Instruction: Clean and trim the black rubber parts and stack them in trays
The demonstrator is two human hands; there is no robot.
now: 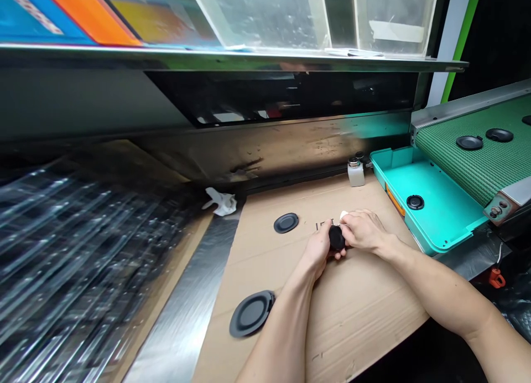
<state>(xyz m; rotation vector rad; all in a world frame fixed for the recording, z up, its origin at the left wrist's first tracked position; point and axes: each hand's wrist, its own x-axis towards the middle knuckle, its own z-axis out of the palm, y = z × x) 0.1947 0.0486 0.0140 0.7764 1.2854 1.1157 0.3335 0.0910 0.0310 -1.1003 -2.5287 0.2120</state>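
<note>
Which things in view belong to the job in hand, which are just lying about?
Likely the job:
black disc, in left hand
white scrap, at right hand
other discs
cardboard, under the hands
tray and belt, bearing discs

Likely just lying about:
crumpled wad
orange clip
bottle, untouched; could be either

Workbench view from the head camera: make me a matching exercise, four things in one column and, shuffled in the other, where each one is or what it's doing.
Column one
1. Left hand
2. Small bottle
3. Turquoise tray
4. Crumpled white wad

Column two
A. Has a single black disc lying in it
B. By the far left corner of the cardboard
C. Holding a small black piece
D. Standing upright near the cardboard's far edge

Right pairs: 1-C, 2-D, 3-A, 4-B
</note>
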